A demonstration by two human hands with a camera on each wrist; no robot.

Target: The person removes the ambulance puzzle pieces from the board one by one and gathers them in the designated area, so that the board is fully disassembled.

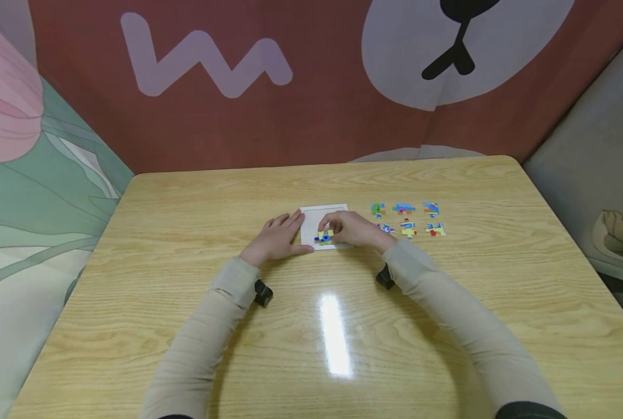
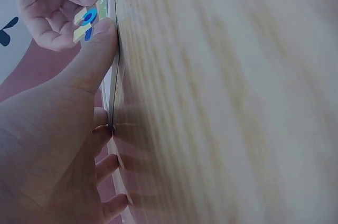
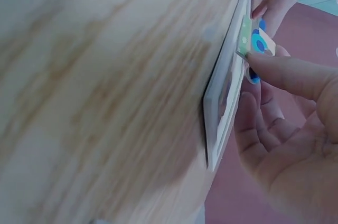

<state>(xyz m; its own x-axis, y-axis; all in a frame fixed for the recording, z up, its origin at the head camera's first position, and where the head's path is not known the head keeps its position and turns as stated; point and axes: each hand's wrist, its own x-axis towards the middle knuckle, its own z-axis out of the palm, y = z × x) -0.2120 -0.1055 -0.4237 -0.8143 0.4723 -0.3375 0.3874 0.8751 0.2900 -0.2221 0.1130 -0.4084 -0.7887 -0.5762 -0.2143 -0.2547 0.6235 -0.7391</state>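
Observation:
A shallow white puzzle tray (image 1: 310, 224) lies on the table. My left hand (image 1: 279, 237) rests flat at the tray's left side with its fingers spread, the thumb along the near-left corner. Over the near part of the tray, my right hand (image 1: 350, 228) pinches a jigsaw piece (image 3: 260, 42) between thumb and fingers. The piece is yellow, green and blue with a round blue figure, and it stands tilted, its green edge close to the tray's rim. In the left wrist view the same piece (image 2: 87, 20) shows just beyond the left thumb. The right fingers hide part of the tray.
Right of the tray several loose jigsaw pieces lie in two rows, among them a green and blue one (image 1: 378, 209) and a yellow and red one (image 1: 435, 229). The wooden table (image 1: 269, 361) ends at a printed red cloth (image 1: 322, 128) behind.

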